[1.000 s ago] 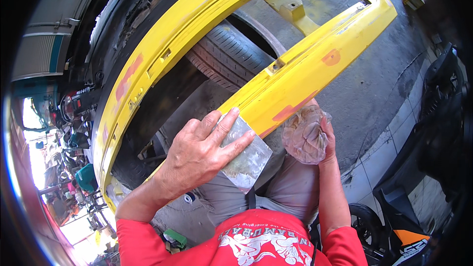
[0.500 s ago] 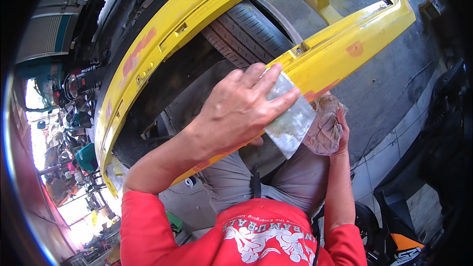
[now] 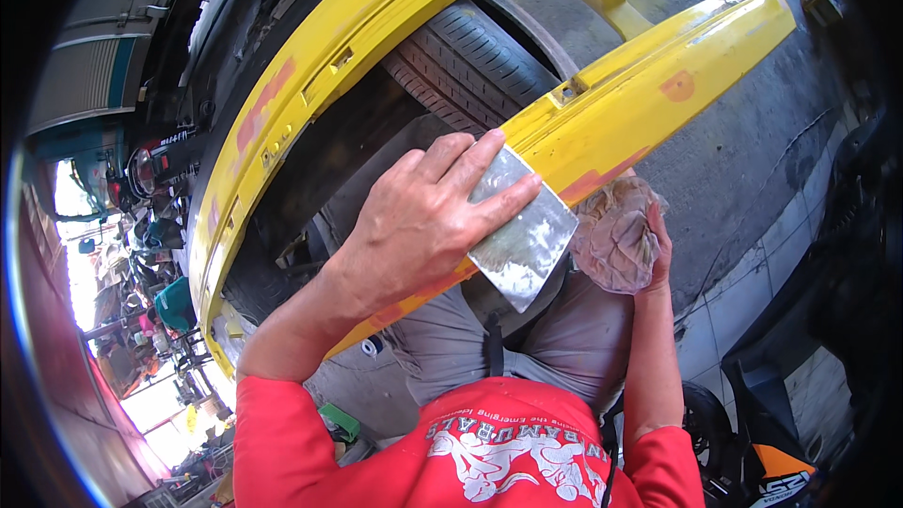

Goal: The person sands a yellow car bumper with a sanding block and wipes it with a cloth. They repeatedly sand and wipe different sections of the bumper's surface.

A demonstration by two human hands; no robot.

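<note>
My left hand (image 3: pixel 419 207) presses a thin, shiny grey sheet (image 3: pixel 525 254) against the lower arm of a yellow car bumper (image 3: pixel 649 103). The sheet looks like wet sandpaper; its fingers lie over the upper part, and a free corner juts toward my lap. In my right hand (image 3: pixel 660 249) is a crumpled pinkish-brown cloth (image 3: pixel 616 240), held just beyond the bumper's near edge. Worn reddish patches show on the yellow paint, one of them beside the cloth. What lies under my left palm is hidden.
Inside the bumper's curve lies a black tire (image 3: pixel 480 66). My grey trousers (image 3: pixel 423 343) are below the bumper. At the lower right stands a motorcycle part with an orange panel (image 3: pixel 783 463). Assorted clutter (image 3: pixel 141 320) fills the left side, and grey floor (image 3: pixel 724 188) extends on the right.
My left hand and the grey sheet have slid left along the bumper. My right hand keeps hold of the cloth in nearly the same place.
</note>
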